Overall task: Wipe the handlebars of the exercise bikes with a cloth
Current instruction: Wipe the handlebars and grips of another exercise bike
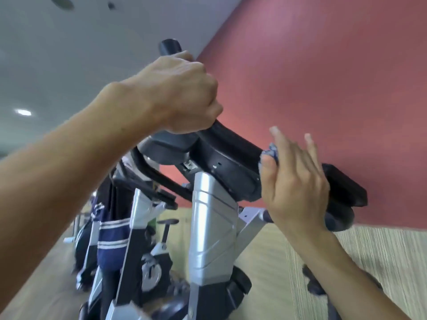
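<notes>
A row of exercise bikes is seen in a room with a dusky red wall (323, 77), a pale ceiling (69, 54) set with recessed lights, and a floor (381, 250) of striped, yellow-green carpet. The nearest bike (212, 227) is shown from close range, its silver column rising to a black handlebar (231, 144) that is tilted steeply across the view. The upper end of the handlebar is gripped by the left hand (180, 93), the fingers curled fully round the bar just below its rounded black tip. Lower on the bar, a blue-and-white cloth (271, 152) is pressed against the grip by the right hand (295, 181), with the thumb on the near side and the fingers stretched long and slightly spread over the far side. Only a small bunch of the cloth is visible at the thumb; the rest is hidden under the palm. A black padded rest (346, 188) is seen jutting out beyond the right hand. Farther bikes (143, 215) are lined up behind on the left, one draped with a dark blue garment (111, 241) banded in white stripes. The background is smeared by motion blur, so details of the farther bikes cannot be made out, and the base of the nearest bike is cut off by the bottom edge.
</notes>
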